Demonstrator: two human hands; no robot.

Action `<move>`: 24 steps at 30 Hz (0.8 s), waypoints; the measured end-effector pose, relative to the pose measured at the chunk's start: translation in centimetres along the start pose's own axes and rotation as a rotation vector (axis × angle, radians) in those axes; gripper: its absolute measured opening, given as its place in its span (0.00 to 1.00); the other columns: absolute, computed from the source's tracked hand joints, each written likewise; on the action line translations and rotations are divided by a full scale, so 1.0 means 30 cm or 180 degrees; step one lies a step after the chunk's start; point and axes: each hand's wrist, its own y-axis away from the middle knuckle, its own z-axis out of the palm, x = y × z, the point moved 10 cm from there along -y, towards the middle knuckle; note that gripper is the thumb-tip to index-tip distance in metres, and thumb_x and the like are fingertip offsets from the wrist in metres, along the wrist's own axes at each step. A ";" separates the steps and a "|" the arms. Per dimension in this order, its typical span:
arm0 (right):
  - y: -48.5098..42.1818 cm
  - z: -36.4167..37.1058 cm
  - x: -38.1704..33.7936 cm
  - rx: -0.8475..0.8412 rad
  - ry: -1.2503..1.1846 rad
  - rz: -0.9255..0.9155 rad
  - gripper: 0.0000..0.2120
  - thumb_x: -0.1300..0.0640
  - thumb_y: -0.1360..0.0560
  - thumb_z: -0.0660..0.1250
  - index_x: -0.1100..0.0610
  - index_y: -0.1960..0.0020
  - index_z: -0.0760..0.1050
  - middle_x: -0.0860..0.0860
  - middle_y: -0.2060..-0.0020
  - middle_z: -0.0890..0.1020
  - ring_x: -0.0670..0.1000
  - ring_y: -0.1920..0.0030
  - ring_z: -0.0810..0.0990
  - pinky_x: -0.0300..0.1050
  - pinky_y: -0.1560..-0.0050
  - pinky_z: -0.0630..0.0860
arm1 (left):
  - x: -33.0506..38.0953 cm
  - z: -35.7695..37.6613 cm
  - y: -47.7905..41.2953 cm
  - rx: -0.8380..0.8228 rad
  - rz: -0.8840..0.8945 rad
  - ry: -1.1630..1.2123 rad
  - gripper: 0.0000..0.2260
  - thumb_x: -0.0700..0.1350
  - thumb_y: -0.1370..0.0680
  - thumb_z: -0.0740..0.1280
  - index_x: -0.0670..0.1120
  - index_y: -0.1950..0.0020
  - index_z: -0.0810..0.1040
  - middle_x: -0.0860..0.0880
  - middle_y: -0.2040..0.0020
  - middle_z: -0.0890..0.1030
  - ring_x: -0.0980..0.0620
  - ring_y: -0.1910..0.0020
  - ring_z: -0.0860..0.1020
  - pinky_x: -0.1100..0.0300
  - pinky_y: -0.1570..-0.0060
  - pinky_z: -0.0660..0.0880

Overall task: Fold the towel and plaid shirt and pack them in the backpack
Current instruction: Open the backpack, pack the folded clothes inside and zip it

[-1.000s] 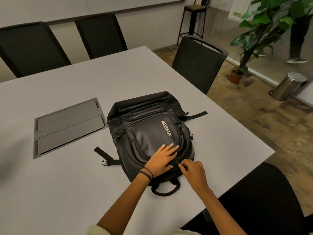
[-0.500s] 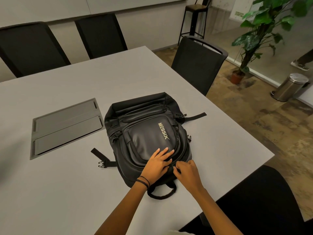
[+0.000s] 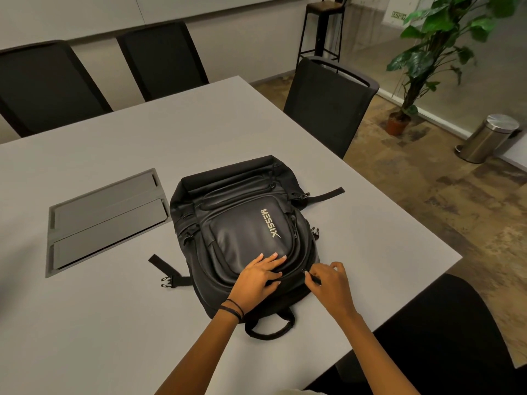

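Your left hand [image 3: 258,276] presses flat on the backpack [image 3: 245,223] lying on the table [image 3: 114,323], your right hand [image 3: 330,283] pinches its zipper pull [image 3: 312,276]; towel and shirt are unseen, presumably packed, so only closing remains.

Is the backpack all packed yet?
Nearly, it seems. No towel or shirt lies on the table, so they are probably inside the backpack, though I cannot see in. The left hand presses flat on its front while the right hand pinches a zipper pull. Left: finishing the zip.
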 end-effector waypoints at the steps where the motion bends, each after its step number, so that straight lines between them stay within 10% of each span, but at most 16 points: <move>1: -0.004 -0.004 0.012 0.0012 0.0035 0.0034 0.12 0.57 0.29 0.71 0.55 0.68 0.71 0.47 0.76 0.72 0.44 0.75 0.64 0.40 0.58 0.69 | -0.002 0.001 0.000 -0.0003 -0.0001 -0.0005 0.14 0.46 0.21 0.61 0.47 0.37 0.76 0.55 0.26 0.62 0.55 0.26 0.56 0.60 0.28 0.44; 9: -0.056 -0.040 0.078 0.0311 0.0193 0.0105 0.27 0.40 0.22 0.49 0.55 0.66 0.76 0.47 0.74 0.77 0.45 0.75 0.72 0.42 0.55 0.69 | 0.000 -0.005 -0.006 -0.0039 0.0089 -0.0092 0.12 0.45 0.23 0.64 0.47 0.40 0.79 0.53 0.30 0.69 0.52 0.29 0.64 0.51 0.28 0.55; 13: -0.073 -0.054 0.095 0.0419 0.0348 0.0164 0.22 0.44 0.23 0.54 0.56 0.64 0.78 0.48 0.72 0.79 0.46 0.73 0.75 0.45 0.57 0.73 | 0.020 -0.016 -0.003 -0.0043 0.0298 -0.0423 0.15 0.51 0.25 0.57 0.53 0.49 0.82 0.56 0.39 0.78 0.54 0.37 0.74 0.52 0.40 0.75; 24: -0.061 -0.019 0.078 0.0263 0.0181 0.0105 0.21 0.45 0.21 0.52 0.55 0.57 0.79 0.47 0.66 0.81 0.45 0.67 0.78 0.39 0.50 0.69 | 0.091 0.050 -0.136 -0.0440 0.0340 -0.1053 0.19 0.56 0.36 0.75 0.52 0.47 0.82 0.52 0.38 0.78 0.51 0.36 0.74 0.52 0.38 0.70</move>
